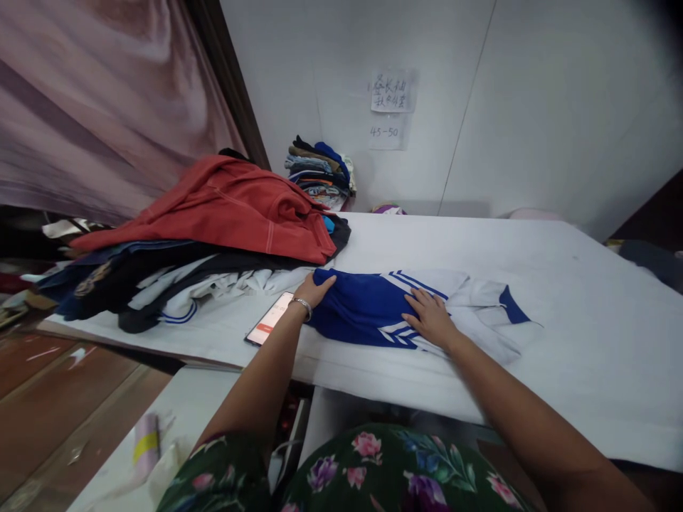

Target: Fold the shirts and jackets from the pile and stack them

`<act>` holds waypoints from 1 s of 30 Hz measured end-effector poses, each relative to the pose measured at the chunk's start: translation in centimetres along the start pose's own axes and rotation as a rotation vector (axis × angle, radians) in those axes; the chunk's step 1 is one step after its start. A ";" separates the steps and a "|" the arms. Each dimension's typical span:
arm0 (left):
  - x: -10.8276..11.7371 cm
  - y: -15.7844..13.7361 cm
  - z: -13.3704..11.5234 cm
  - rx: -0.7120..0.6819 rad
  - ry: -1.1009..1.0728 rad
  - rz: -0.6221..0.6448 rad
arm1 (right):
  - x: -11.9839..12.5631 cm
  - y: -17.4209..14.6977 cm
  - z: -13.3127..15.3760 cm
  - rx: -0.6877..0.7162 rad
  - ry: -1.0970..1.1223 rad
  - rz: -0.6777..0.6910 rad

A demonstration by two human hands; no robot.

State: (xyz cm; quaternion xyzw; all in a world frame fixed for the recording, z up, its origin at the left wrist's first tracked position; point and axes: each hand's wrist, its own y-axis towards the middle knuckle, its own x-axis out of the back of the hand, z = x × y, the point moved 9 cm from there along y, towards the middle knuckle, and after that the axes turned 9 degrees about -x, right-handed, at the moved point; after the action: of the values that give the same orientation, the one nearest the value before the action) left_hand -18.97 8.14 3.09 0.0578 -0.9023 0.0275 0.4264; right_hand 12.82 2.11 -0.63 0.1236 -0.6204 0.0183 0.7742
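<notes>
A blue-and-white jacket [363,306] with white stripes lies stretched sideways on the white table, its blue end to the left and its white part to the right. My left hand [314,293], with a bracelet at the wrist, grips the blue end at its upper left corner; the thumb rests on top and the fingertips are partly hidden. On the striped section, where blue meets white, my right hand [431,317] lies flat with fingers spread. A phone [269,320] with a lit screen sits beside my left wrist, partly covered by the forearm.
Left of the phone, a heap of clothes is topped by a red garment [235,206]. A folded stack of clothes [320,171] stands against the wall. Paper signs [393,92] hang above the white table [587,341]. A pinkish roll with a yellow band [146,444] is at lower left.
</notes>
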 end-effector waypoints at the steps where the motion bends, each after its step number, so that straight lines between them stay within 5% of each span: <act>1: -0.1 0.0 -0.1 0.000 0.006 0.011 | 0.0 0.0 0.0 0.001 0.005 -0.001; 9: -0.2 0.0 -2.4 -0.075 0.318 0.001 | -0.3 0.1 -0.2 -0.002 0.022 -0.001; 20: 2.5 0.9 -3.3 -0.120 0.127 -0.178 | 1.6 -0.1 0.6 0.035 0.076 -0.026; 24: 4.5 0.6 -8.4 -0.211 0.154 -0.214 | 0.1 -0.1 0.6 0.026 0.071 0.087; 30: 3.6 -2.0 -22.2 -0.511 0.332 -0.137 | 1.0 0.4 -0.3 -0.046 0.377 0.052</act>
State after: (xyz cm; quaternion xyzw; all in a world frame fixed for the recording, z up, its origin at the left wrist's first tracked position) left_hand -4.00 8.11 19.99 0.0039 -0.7921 -0.2198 0.5695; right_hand 13.31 2.43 0.33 0.0842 -0.4678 0.0469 0.8786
